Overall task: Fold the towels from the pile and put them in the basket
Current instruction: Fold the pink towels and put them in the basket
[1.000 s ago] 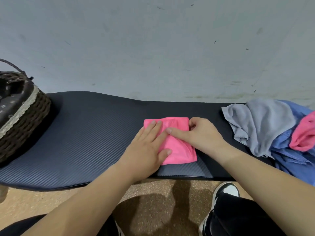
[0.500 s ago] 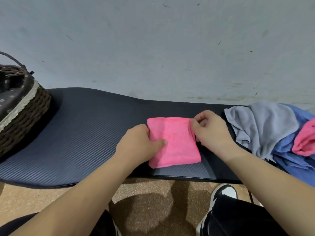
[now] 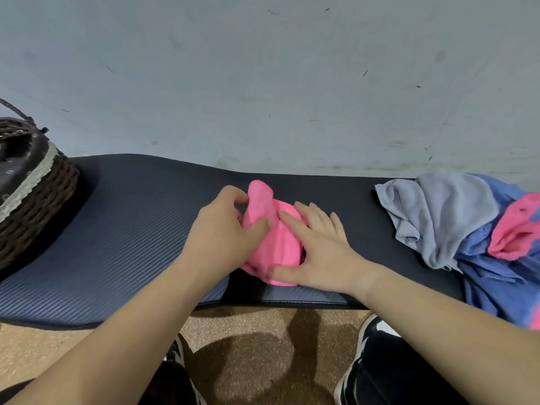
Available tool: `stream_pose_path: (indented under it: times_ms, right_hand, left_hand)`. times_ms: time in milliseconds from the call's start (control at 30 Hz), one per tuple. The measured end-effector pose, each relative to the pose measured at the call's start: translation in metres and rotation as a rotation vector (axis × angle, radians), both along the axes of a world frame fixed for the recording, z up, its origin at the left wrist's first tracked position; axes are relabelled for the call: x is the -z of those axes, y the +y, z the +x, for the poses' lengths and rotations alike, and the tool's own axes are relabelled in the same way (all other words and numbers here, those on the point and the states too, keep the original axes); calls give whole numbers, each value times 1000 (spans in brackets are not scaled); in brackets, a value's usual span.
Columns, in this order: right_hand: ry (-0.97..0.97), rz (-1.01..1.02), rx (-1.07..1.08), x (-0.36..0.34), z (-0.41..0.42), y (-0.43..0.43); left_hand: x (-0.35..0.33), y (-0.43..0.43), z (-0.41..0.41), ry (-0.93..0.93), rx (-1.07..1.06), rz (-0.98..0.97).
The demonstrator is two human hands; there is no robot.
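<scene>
Pink towel (image 3: 280, 247) lies near the middle of the dark ribbed mat (image 3: 131, 229), closer to the mat's front edge than its back; partly folded, its left portion raised off the mat in an upright flap, the rest flat on the mat.

Left hand (image 3: 225, 229): fingers curled round the raised flap, thumb pressed on the side facing the camera; it grips the pink towel above mid-mat.

Right hand (image 3: 318, 252): fingers straight and spread, palm down, pressing the flat right part of the pink towel onto the mat; thumb along the towel's near edge; it grasps nothing.

Wicker basket (image 3: 38, 197) stands on the mat's far left end, well apart from the pink towel; dark lining with pale lace trim at the rim; contents cannot be made out.

Pile (image 3: 455, 223) sits at the mat's right end: grey towel (image 3: 444, 211) on top toward mid-mat, blue cloth (image 3: 496, 287) beneath and hanging over the mat's front edge, a second pink cloth (image 3: 517, 232) at the far right.

Pale wall (image 3: 263, 83) behind the mat; speckled tan floor (image 3: 248, 346) below its front edge; a black-and-white shoe (image 3: 377, 331) on that floor.
</scene>
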State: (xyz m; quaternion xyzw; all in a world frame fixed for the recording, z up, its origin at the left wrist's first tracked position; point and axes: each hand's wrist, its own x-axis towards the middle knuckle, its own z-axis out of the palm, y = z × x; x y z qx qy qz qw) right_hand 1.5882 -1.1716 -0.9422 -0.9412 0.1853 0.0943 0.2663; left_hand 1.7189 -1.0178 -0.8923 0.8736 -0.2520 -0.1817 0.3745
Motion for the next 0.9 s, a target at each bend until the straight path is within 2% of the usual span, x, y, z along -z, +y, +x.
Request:
stream_pose_path:
  times_ms: [133, 300, 467, 567, 700, 800, 900]
  right_hand:
    - [-42, 62, 54, -7, 7, 6]
    - [36, 271, 33, -23, -8, -38]
    - [-13, 207, 80, -20, -18, -49]
    - [-10, 259, 112, -22, -15, -48]
    - [-11, 332, 166, -27, -11, -46]
    - [-48, 323, 181, -28, -8, -44]
    - [-127, 382, 257, -28, -7, -49]
  left_hand:
    - [0, -12, -18, -49, 138, -30]
    - [8, -21, -33, -194, 263, 26]
    - [13, -26, -43, -230, 371, 18]
    - [16, -26, -32, -203, 299, 78]
    - [22, -24, -26, -17, 98, 207]
    - [25, -27, -32, -25, 173, 276]
    - [22, -30, -35, 24, 304, 194]
